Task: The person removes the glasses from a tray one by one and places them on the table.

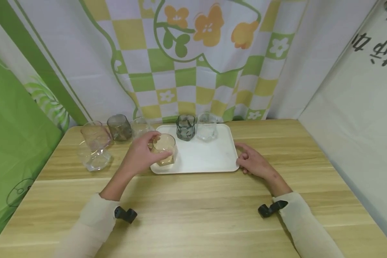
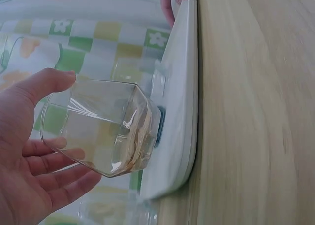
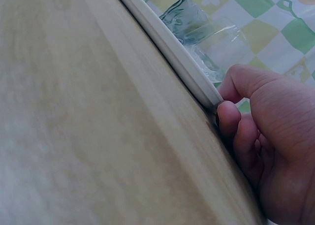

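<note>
Amber glass: upright at the near-left corner of the white tray, its base on or just above the tray surface; the left wrist view shows its thick faceted base right at the tray.
Glasses off the tray: four stand on the wooden table to the left. A clear faceted glass is nearest; behind it a pinkish glass, then a smoky brown glass, then a clear glass just beside the tray's far-left corner.
Left hand: wrapped round the amber glass from the left, thumb over the far side of the rim, fingers curled under the near side. In the left wrist view the thumb and fingers frame the glass with the tray edge just beyond it.
Tray contents: a dark grey-green glass and a clear glass stand side by side at the far edge, well apart from the amber one.
Right hand: at the tray's near-right corner, fingers bent, tips pressed to the rim. The right wrist view shows the fingertips against the tray rim with the hand resting on the table; it steadies the edge rather than enclosing it.
Backdrop: a green, yellow and white checked cloth with orange flowers hangs behind the table.
</note>
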{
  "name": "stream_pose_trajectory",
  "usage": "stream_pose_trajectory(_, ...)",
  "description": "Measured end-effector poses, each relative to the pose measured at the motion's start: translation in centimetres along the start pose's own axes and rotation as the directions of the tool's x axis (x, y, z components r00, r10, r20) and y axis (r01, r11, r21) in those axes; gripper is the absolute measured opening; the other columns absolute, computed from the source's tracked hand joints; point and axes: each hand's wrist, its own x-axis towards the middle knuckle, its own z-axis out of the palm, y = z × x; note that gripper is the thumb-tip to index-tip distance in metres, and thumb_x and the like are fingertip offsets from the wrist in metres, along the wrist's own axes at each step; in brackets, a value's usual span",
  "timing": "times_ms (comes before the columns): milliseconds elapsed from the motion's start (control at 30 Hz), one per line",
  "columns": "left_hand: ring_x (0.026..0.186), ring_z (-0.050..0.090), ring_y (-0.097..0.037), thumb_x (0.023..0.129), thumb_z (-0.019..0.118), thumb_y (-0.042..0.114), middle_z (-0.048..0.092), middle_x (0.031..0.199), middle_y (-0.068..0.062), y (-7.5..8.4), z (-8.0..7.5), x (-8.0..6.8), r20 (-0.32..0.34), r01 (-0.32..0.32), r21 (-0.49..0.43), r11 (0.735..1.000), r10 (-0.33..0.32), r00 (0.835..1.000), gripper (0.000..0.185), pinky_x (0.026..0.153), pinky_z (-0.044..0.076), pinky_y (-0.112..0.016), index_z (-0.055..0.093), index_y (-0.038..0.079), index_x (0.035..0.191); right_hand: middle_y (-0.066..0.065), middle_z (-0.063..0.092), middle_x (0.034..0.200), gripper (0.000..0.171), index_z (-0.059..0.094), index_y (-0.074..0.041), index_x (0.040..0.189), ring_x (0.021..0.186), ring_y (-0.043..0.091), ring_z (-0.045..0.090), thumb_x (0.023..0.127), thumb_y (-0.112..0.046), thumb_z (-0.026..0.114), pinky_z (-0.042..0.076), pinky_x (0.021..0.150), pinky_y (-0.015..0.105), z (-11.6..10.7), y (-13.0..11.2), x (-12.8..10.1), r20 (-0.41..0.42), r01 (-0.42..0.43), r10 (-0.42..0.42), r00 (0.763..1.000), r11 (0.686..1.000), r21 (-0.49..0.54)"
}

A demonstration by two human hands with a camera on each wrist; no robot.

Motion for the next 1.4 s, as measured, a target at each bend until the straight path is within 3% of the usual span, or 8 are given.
stream_pose_trajectory(333,0.118,0.06,-0.038,0.083,0.083,0.05,0.064,0.13,-0.018,-2.1,-3.8,-0.8,-0.009,0.043,0.114,0.993,-0.042,0.999,0.078,0.093,0.05,-0.056,0.057,0.004,0.139,0.01,0.059,0.073,0.075,0.03,-0.007,0.16,0.054,0.018,0.054,0.093,-0.004,0.061,0.044,0.045,0.026,-0.2,0.2,-0.1,-0.012,0.013,-0.014,1.0,0.999,-0.032)
stream_pose_trajectory(567,0.118,0.057,-0.039,0.087,0.082,0.036,0.061,0.127,-0.021,-3.0,-5.9,-1.3,0.018,0.082,0.116,0.99,-0.084,0.996,0.069,0.096,0.047,-0.057,0.053,-0.001,0.137,0.01,0.059,0.073,0.072,0.034,-0.012,0.159,0.054,0.018,0.054,0.093,-0.006,0.061,0.043,0.045,0.025,-0.2,0.4,0.0,-0.023,0.007,-0.008,1.0,0.999,-0.038)
stream_pose_trajectory(733,0.115,0.056,-0.042,0.088,0.081,0.031,0.059,0.127,-0.025,-3.7,-6.9,-1.4,0.02,0.085,0.124,0.989,-0.088,0.996,0.067,0.095,0.046,-0.058,0.052,-0.005,0.136,0.01,0.059,0.073,0.072,0.032,-0.01,0.16,0.054,0.018,0.054,0.093,-0.006,0.06,0.043,0.045,0.026,-0.2,0.4,0.1,-0.018,0.013,-0.014,1.0,0.999,-0.034)
stream_pose_trajectory(1100,0.116,0.055,-0.046,0.09,0.079,0.037,0.057,0.132,-0.029,-5.2,-8.8,-1.6,0.015,0.131,0.178,0.975,-0.135,0.991,0.076,0.095,0.046,-0.062,0.047,-0.007,0.143,0.011,0.059,0.074,0.074,0.031,-0.009,0.16,0.055,0.018,0.054,0.093,-0.005,0.061,0.043,0.044,0.026,0.1,0.0,-0.1,-0.008,0.018,-0.018,1.0,1.0,-0.014)
stream_pose_trajectory(1400,0.114,0.056,-0.047,0.092,0.077,0.037,0.058,0.129,-0.032,-6.3,-9.4,-1.8,0.006,0.145,0.209,0.967,-0.15,0.989,0.075,0.093,0.046,-0.062,0.048,-0.01,0.142,0.01,0.059,0.074,0.074,0.028,-0.008,0.161,0.055,0.019,0.054,0.095,-0.005,0.061,0.043,0.044,0.027,0.1,0.0,0.0,-0.001,0.006,-0.006,1.0,1.0,-0.009)
